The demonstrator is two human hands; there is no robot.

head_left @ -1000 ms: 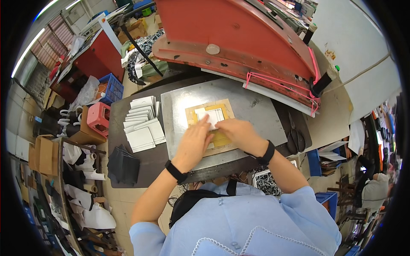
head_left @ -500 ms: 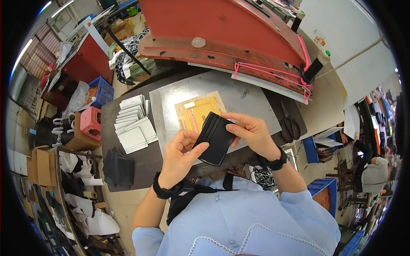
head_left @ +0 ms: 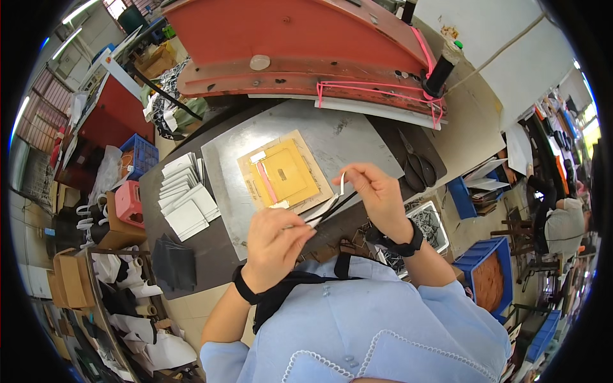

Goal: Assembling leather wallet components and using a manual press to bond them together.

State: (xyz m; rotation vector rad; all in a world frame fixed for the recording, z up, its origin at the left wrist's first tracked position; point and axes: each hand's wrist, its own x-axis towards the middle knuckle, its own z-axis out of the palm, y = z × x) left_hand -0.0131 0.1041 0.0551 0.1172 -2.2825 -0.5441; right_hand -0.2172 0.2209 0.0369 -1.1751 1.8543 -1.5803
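Your left hand (head_left: 276,241): fingers pinched shut on the near end of a thin flat black-and-white sheet piece (head_left: 327,210), seen edge-on.
Your right hand (head_left: 377,191): thumb and fingers closed on the far end of the same piece, a small white tab (head_left: 342,184) sticking up between the fingertips.
The piece: held in the air between both hands, above the near edge of the grey metal work plate (head_left: 348,137).
Just beyond your grip: a yellow square card on a brown cardboard template (head_left: 285,172), lying flat on the plate, with a pink strip and small white labels on it.
Left of your left hand: a fanned stack of white rectangular cards (head_left: 185,195); nearer you, a pile of dark grey sheets (head_left: 174,265).
Right of your right hand: black scissors (head_left: 418,169) on the table.
Below your right wrist: a white crate (head_left: 431,226) of mixed dark and light scraps.
Further right: a blue plastic bin (head_left: 488,277), its contents brownish, not clear.
Far left: a blue crate (head_left: 142,156), a pink stool-like box (head_left: 129,203).
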